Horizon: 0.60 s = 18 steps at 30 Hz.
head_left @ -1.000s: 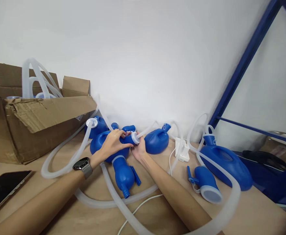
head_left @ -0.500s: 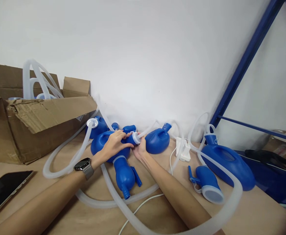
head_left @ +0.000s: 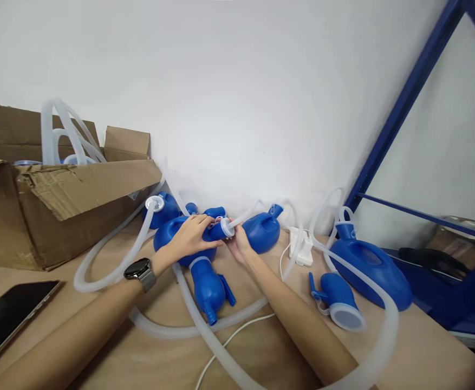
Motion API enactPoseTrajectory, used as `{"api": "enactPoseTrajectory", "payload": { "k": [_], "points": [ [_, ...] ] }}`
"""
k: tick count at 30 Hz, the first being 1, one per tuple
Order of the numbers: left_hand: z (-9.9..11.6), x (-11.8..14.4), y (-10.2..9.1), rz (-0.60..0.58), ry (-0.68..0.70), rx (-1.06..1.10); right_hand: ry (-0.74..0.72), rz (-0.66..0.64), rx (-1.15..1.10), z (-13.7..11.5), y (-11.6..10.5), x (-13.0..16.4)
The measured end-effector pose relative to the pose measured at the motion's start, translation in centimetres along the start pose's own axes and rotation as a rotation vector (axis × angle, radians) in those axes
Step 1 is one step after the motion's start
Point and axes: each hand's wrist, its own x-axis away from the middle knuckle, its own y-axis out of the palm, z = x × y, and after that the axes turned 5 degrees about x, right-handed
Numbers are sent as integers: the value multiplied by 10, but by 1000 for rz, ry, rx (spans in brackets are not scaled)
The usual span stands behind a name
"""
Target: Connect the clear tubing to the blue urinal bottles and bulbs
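Note:
A blue plastic urine bottle (head_left: 164, 230) lies in front of me, its neck pointing right. My left hand (head_left: 192, 236), with a watch on the wrist, curls over the bottle's neck, thumb below and fingers on top. A white cap (head_left: 227, 227) sits at the mouth, and a translucent hose (head_left: 243, 216) runs out of it to the right. My right hand (head_left: 239, 244) pinches the cap's edge from the right side; some of its fingers are hidden. Just below lies a blue bulb-shaped spout piece (head_left: 208, 290) with a side lever.
An open cardboard box (head_left: 78, 189) with hoses stands at left, near a phone (head_left: 12, 314). More blue bottles (head_left: 261, 232) lie around. At right are a larger bottle (head_left: 371, 268), another spout piece (head_left: 338, 298) and a white power adapter (head_left: 301, 246). Long hoses loop across the table.
The view has shifted slightly. My right hand's fingers have moved a little around the cap, while my left hand keeps its hold on the bottle's neck.

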Motion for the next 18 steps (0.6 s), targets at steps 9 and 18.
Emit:
{"api": "enactPoseTrajectory", "payload": {
  "k": [9,18],
  "points": [
    [-28,-10,-47,-247,-137,-75,133,-173,553,-20,-42,68],
    [-17,-2,-33,-119,-416,-208,-98,-411,1435,-31,25,137]
  ]
}}
